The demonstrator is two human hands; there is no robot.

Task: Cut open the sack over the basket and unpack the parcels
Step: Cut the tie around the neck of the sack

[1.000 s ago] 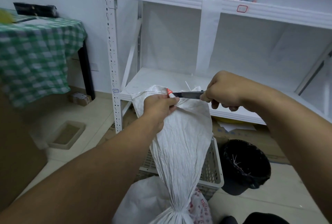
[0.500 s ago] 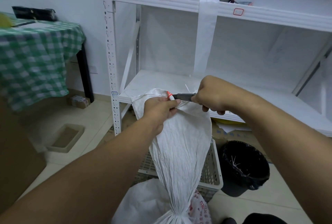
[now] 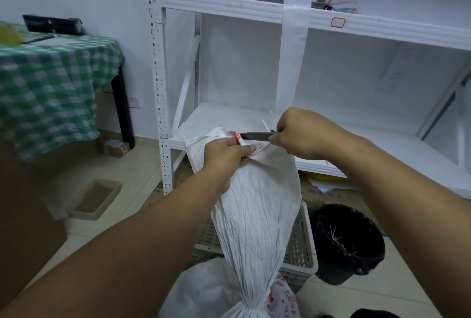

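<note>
A white woven sack (image 3: pixel 257 205) hangs upright over a pale slatted basket (image 3: pixel 302 248) on the floor, its body twisted narrow lower down. My left hand (image 3: pixel 225 154) grips the bunched neck of the sack, where a white tie with a red tag (image 3: pixel 239 137) sticks up. My right hand (image 3: pixel 299 136) is closed on the handle of a dark blade (image 3: pixel 256 135), whose tip touches the tie at the sack's neck. No parcels are visible; the sack hides its contents.
A white metal shelf unit (image 3: pixel 254 9) stands right behind the sack. A black-lined bin (image 3: pixel 350 238) sits right of the basket. Left is a table with a green checked cloth (image 3: pixel 51 83), a shallow tray (image 3: pixel 95 199) on the floor and a brown box (image 3: pixel 25 215).
My right hand has slid slightly left along the blade line toward the tie. The left hand keeps its grip on the sack's neck.
</note>
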